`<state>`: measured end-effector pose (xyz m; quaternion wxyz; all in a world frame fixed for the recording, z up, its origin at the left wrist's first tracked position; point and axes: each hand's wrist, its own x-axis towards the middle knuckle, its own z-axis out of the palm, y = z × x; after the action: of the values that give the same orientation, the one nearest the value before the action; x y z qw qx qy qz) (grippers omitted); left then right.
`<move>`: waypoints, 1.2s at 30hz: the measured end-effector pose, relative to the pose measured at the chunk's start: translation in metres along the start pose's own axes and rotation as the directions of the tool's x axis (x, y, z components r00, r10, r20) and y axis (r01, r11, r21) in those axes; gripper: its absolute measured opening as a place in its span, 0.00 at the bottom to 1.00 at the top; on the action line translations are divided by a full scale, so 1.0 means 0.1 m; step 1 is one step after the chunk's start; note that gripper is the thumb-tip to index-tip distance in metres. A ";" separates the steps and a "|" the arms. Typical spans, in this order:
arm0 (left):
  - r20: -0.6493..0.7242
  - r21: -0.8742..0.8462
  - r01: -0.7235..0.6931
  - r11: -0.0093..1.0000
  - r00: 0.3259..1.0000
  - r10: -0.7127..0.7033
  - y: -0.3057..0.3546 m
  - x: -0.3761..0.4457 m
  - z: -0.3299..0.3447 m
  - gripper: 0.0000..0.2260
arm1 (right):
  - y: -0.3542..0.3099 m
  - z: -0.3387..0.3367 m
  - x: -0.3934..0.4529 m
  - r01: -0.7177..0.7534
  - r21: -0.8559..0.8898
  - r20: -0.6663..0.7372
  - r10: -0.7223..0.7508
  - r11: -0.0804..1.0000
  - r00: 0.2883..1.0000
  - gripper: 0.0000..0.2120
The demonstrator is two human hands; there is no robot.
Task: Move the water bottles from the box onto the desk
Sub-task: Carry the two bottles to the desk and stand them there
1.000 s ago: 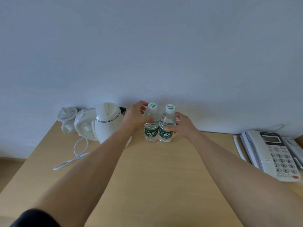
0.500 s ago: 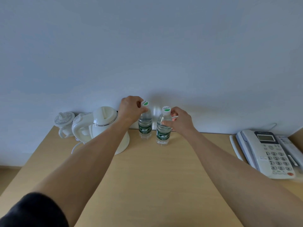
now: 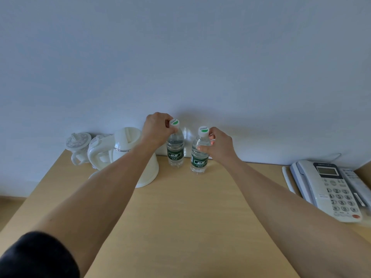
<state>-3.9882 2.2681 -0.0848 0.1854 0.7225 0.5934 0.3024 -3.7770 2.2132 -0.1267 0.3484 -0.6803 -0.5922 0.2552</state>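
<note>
Up against the pale wall point(image 3: 180, 57), two small water bottles stand upright on the wooden surface point(image 3: 180, 217), a little apart from each other. The left bottle point(image 3: 175, 151) sits nearer the wall, just beside the white kettle point(image 3: 138, 157). The left hand point(image 3: 157, 130) is curled over its top, fingertips pinching the white cap point(image 3: 174, 123), which carries a green mark. The right bottle point(image 3: 199, 157) stands slightly closer to the person. The right hand point(image 3: 219, 144) grips it high up, thumb against the clear shoulder below its own white cap point(image 3: 203, 131) and fingers curled round the far side. Both bottles have dark green labels around the middle and clear water inside; their bases appear to rest on the wood, though contact cannot be judged for certain.

Both forearms reach in from the bottom edge, and a dark sleeve point(image 3: 36, 255) covers the left upper arm. The left forearm crosses in front of the kettle. Further left, near the wall, are a second white jug-like piece point(image 3: 98, 151) and a small lidded cup point(image 3: 78, 147). At the far right lies a white desk telephone point(image 3: 329, 189) with a keypad and small screen, well apart from the bottles.
</note>
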 end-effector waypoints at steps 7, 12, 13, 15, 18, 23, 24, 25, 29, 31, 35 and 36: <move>0.017 0.004 0.014 1.000 1.000 -0.014 0.00 -0.01 -0.01 0.11 | -0.09 0.17 0.17 0.008 0.010 -0.012 -0.007 1.000 1.000 0.21; 0.015 -0.020 0.033 0.999 0.999 -0.033 0.02 0.00 -0.02 0.11 | -0.15 0.26 0.23 0.049 0.013 -0.045 -0.048 0.999 0.998 0.20; 0.015 -0.023 0.032 0.999 0.999 -0.032 0.02 0.00 -0.02 0.11 | -0.14 0.26 0.23 0.051 0.019 -0.052 -0.050 0.999 0.997 0.21; 0.015 -0.031 0.028 0.999 1.000 -0.028 0.03 0.01 -0.02 0.12 | -0.12 0.26 0.22 0.047 0.034 -0.061 -0.045 0.998 0.997 0.21; 0.013 -0.038 0.037 0.999 0.999 -0.037 0.06 0.00 -0.01 0.12 | -0.12 0.24 0.21 0.037 0.041 -0.064 -0.034 0.998 0.997 0.21; 0.016 -0.050 0.057 0.997 0.998 -0.056 0.07 -0.01 -0.02 0.12 | -0.14 0.25 0.21 0.024 0.029 -0.053 -0.023 0.999 0.998 0.21; 0.016 -0.054 0.061 0.997 0.998 -0.060 0.08 -0.02 -0.02 0.13 | -0.15 0.25 0.21 0.023 0.029 -0.055 -0.021 0.999 0.998 0.21; 0.015 -0.056 0.064 0.996 0.998 -0.063 0.08 -0.02 -0.01 0.13 | -0.15 0.25 0.21 0.023 0.028 -0.057 -0.021 0.999 0.998 0.21; 0.019 -0.050 0.081 0.995 0.997 -0.080 0.09 -0.04 -0.01 0.13 | -0.17 0.25 0.21 0.014 0.014 -0.063 -0.013 1.000 0.998 0.22; 0.021 -0.038 0.084 0.996 0.996 -0.083 0.09 -0.04 -0.01 0.14 | -0.18 0.26 0.20 0.003 0.019 -0.070 -0.002 1.000 0.998 0.22; 0.000 -0.057 0.091 0.994 0.996 -0.091 0.06 -0.09 0.01 0.20 | -0.17 0.25 0.18 -0.007 0.043 -0.063 0.010 0.999 0.998 0.22; -0.004 -0.063 0.082 0.995 0.997 -0.083 0.05 -0.10 0.02 0.21 | -0.16 0.24 0.18 -0.003 0.049 -0.065 0.006 0.999 0.998 0.21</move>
<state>-3.9840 2.2574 -0.0855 0.2185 0.6901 0.6136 0.3155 -3.8023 2.2356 -0.1287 0.3835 -0.6809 -0.5727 0.2478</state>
